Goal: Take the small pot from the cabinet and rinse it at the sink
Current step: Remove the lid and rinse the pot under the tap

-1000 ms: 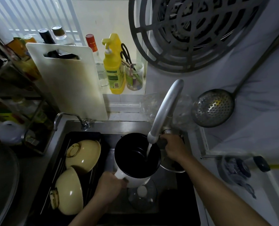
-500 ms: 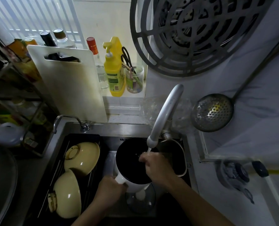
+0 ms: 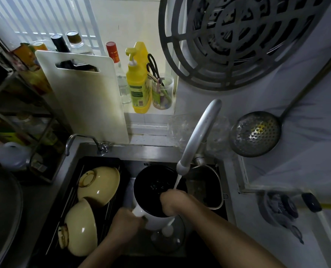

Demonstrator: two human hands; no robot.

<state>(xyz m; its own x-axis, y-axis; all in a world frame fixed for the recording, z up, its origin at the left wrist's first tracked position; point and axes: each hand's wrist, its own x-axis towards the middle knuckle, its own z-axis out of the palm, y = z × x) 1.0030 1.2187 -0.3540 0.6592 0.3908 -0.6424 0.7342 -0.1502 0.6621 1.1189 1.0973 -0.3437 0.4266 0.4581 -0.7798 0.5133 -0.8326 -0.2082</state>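
Note:
The small pot (image 3: 151, 185) is white outside and black inside, held tilted over the sink (image 3: 157, 151). My left hand (image 3: 126, 222) grips its white handle at the lower left. My right hand (image 3: 173, 202) reaches inside the pot at its right rim, fingers hidden in the dark interior. Water runs from the curved grey faucet (image 3: 196, 136) onto my right hand and into the pot. A glass lid (image 3: 167, 235) with a white knob lies in the sink under the pot.
Two upturned yellow bowls (image 3: 99, 183) (image 3: 80, 227) rest on a black rack in the sink's left half. A steel basin (image 3: 207, 187) sits right of the pot. A white cutting board (image 3: 87, 97), yellow soap bottle (image 3: 137, 82), skimmer (image 3: 255, 133) and round grate (image 3: 236, 35) surround the sink.
My right hand left the faucet base and moved left into the pot, under the running water. My left hand has kept its grip on the handle.

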